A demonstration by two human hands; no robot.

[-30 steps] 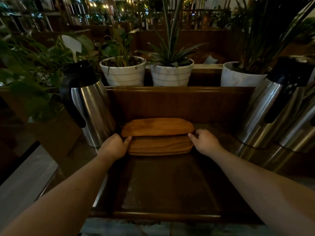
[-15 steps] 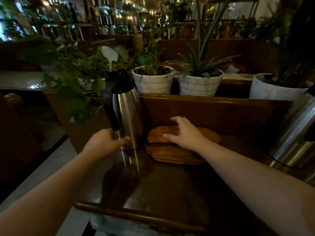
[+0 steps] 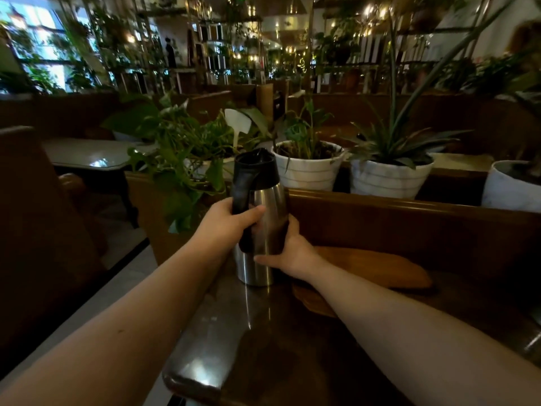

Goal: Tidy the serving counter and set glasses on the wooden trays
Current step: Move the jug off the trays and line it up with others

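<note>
Head view: the person is standing at a dark serving counter and is gripping a steel carafe with both hands. The carafe is standing upright near the counter's left back corner, its long axis running vertically, its black lid and spout pointing up and slightly away, and its black handle facing the person. The left hand is closing around that handle, fingers wrapped behind it and thumb lying across the steel body. The right hand is cupping the lower right side of the body, fingers curled round the far side, thumb stretching along the front near the base. Just right of the carafe, the wooden trays are lying flat in a stack, their long axis running left to right along the counter's raised back wall; the right forearm is crossing over their near left end. No glasses are showing on them. White plant pots are sitting on the ledge behind. No writing or brand is readable anywhere; a blank white tag is standing among the leaves. Half a second ago the left hand was only reaching the handle while the right hand was resting on the trays; now the right hand is on the carafe.
</note>
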